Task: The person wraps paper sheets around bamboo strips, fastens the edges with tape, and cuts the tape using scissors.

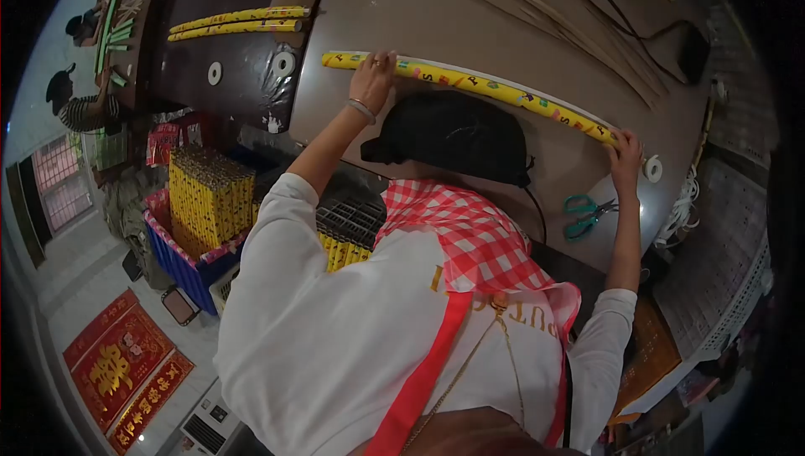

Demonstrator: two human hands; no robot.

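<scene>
A long yellow tube with colourful printed letters [495,90] lies across the brown table, a white strip along its far edge. My left hand [374,80] is closed on it near its left end. At the right end, my right hand [625,157] has its fingers on the tube. A black cloth bundle [453,133] rests between the tube and my body. Teal-handled scissors [589,215] lie below my right hand, and a white tape roll [653,168] is just to its right.
Brown strips [545,12] and a black strap lie at the table's far side. Two yellow tubes [239,26] and white rolls [215,73] are on the left table. A blue crate [180,263] holds many tubes. People sit at the far left.
</scene>
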